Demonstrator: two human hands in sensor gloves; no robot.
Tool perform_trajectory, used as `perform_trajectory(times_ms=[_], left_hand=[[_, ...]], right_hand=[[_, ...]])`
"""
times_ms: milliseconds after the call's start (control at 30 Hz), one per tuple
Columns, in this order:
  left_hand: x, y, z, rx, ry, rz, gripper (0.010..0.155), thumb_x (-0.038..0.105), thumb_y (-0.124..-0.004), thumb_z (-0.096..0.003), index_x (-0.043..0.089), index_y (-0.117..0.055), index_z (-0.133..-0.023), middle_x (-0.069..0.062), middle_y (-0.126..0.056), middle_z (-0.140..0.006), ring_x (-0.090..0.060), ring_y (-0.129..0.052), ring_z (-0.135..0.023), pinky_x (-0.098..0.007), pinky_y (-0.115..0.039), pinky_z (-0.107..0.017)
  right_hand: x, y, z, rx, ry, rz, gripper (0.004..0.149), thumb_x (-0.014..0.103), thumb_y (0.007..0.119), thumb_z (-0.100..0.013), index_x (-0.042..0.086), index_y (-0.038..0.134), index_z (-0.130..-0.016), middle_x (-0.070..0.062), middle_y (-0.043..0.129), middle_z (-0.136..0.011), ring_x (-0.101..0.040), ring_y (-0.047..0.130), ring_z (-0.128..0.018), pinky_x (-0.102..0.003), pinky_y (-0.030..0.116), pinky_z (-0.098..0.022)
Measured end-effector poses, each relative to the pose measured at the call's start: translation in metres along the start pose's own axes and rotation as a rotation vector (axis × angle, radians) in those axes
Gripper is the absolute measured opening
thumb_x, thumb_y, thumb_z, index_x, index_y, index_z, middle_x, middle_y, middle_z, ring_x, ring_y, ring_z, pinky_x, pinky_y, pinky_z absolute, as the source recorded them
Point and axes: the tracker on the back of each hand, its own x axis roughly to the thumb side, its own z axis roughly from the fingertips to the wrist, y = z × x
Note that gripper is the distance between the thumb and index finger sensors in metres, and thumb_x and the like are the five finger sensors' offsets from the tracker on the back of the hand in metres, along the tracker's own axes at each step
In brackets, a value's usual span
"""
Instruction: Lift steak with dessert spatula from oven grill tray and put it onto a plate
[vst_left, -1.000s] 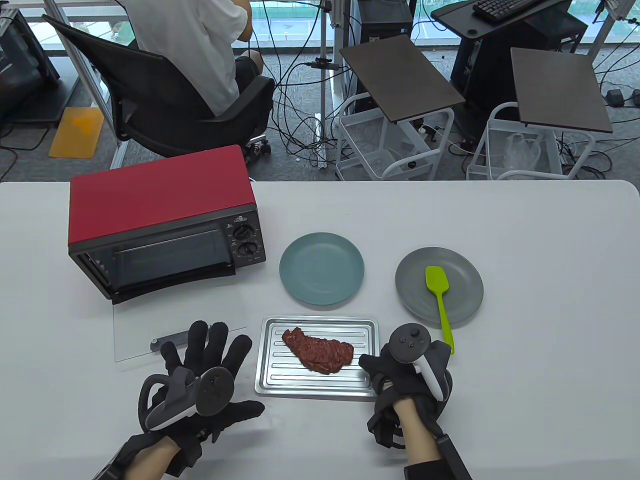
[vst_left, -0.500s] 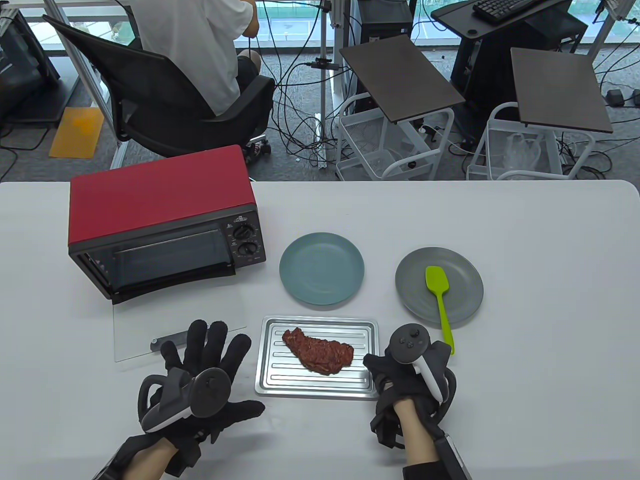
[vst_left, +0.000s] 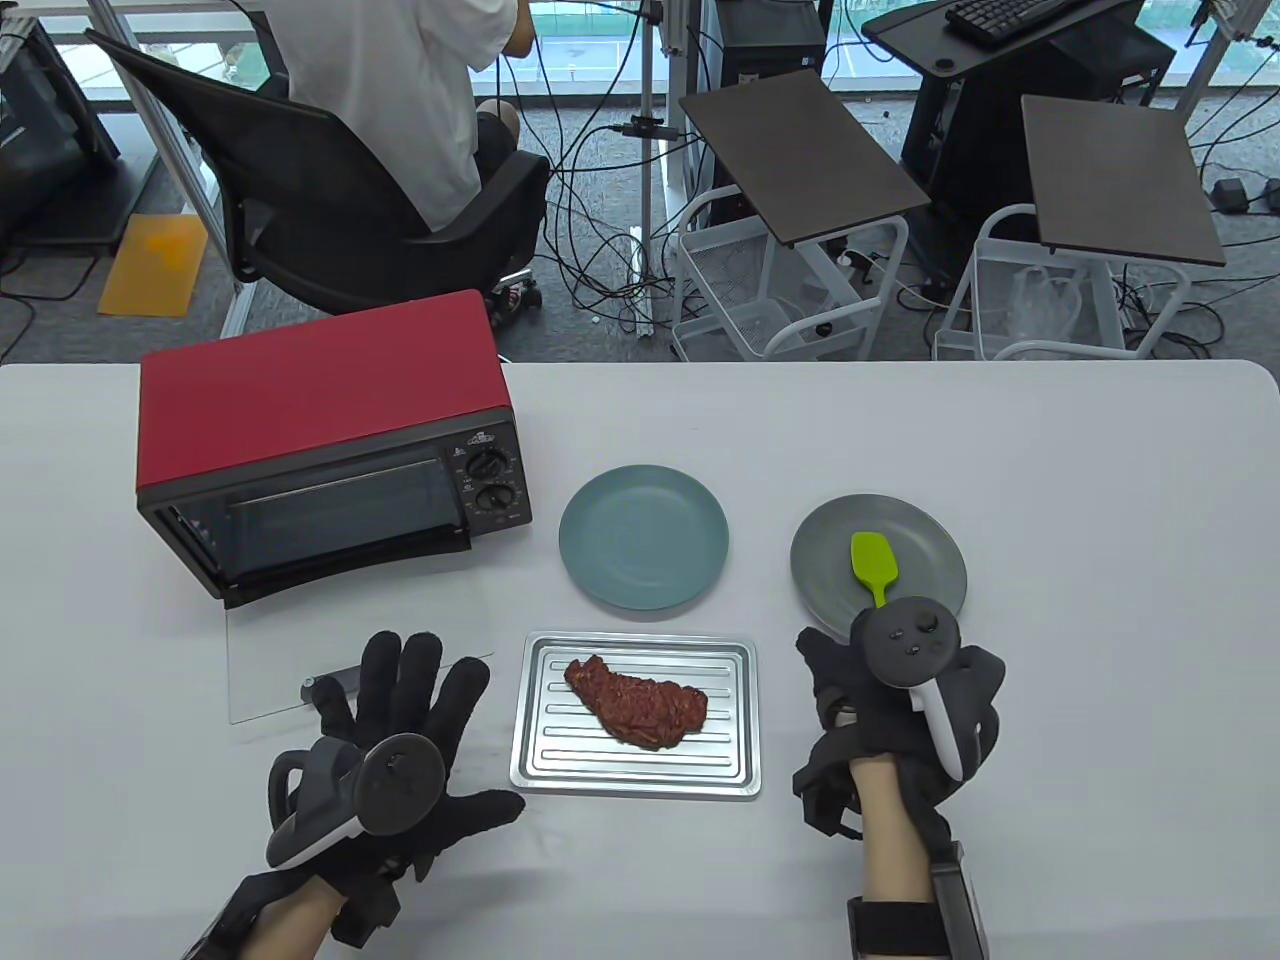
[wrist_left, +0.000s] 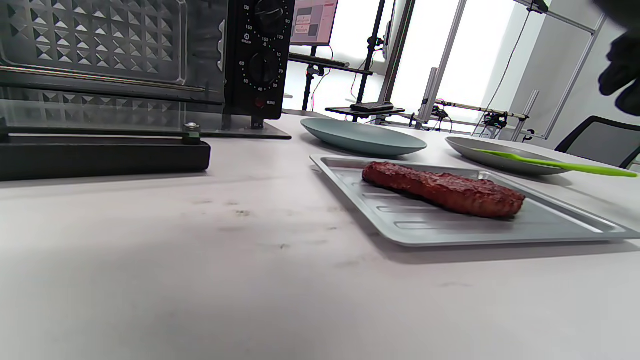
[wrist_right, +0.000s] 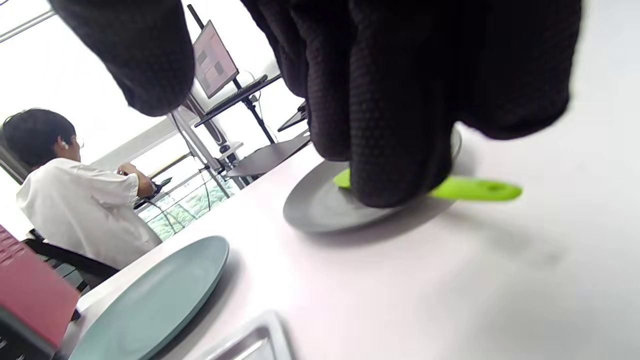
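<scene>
The brown-red steak (vst_left: 637, 700) lies flat on the ribbed silver oven tray (vst_left: 635, 785) near the table's front edge. A teal plate (vst_left: 643, 537) sits just behind the tray. The green dessert spatula (vst_left: 872, 560) rests with its head on a grey plate (vst_left: 920, 560), its handle running out toward me. My right hand (vst_left: 850, 670) hovers over that handle; in the right wrist view its fingers (wrist_right: 390, 125) hang in front of the spatula (wrist_right: 470, 189), thumb apart, with no grip to be seen. My left hand (vst_left: 410, 690) lies flat with spread fingers left of the tray.
A red toaster oven (vst_left: 320, 440) stands at the back left, its glass door (vst_left: 350, 650) folded down onto the table under my left fingertips. Beyond the far table edge are a seated person, an office chair and carts.
My right hand has left the tray's right edge and travelled up and to the right, now covering the spatula handle. The left hand slid slightly left; steak and tray stay put.
</scene>
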Motion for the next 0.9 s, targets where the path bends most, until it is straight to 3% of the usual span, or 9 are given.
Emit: perform_trajectory(times_ms=[167,367,900], left_hand=[[0.0,0.0,0.0,0.001,-0.002,0.004,0.112,0.093,-0.066,-0.0291,0.044,0.007,-0.098,-0.002,0.011,-0.112,-0.046,0.005,-0.11,-0.085,-0.017,-0.065],[0.0,0.0,0.0,-0.007,-0.003,0.004,0.112,0.093,-0.066,-0.0292,0.044,0.007,-0.098,-0.002,0.011,-0.112,-0.046,0.006,-0.11,-0.085,-0.017,-0.065],[-0.001,0.001,-0.001,-0.029,0.007,0.011,0.111,0.092,-0.066,-0.0292,0.044,0.007,-0.098,-0.002,0.011,-0.113,-0.046,0.006,-0.11,-0.084,-0.016,-0.066]], right_hand=[[-0.012,-0.026,-0.013,-0.077,0.057,0.033,0.075,0.051,0.079,-0.051,-0.003,0.06,-0.099,-0.023,0.087,-0.075,-0.037,0.1,-0.044,-0.055,0.083,-0.04],[-0.024,-0.028,-0.03,-0.085,0.123,0.172,0.074,0.052,0.079,-0.05,-0.002,0.063,-0.098,-0.022,0.088,-0.075,-0.036,0.1,-0.045,-0.056,0.082,-0.041],[-0.048,0.045,-0.072,0.053,0.255,0.391,0.073,0.053,0.08,-0.049,-0.001,0.065,-0.097,-0.02,0.088,-0.075,-0.035,0.099,-0.047,-0.055,0.082,-0.042]])
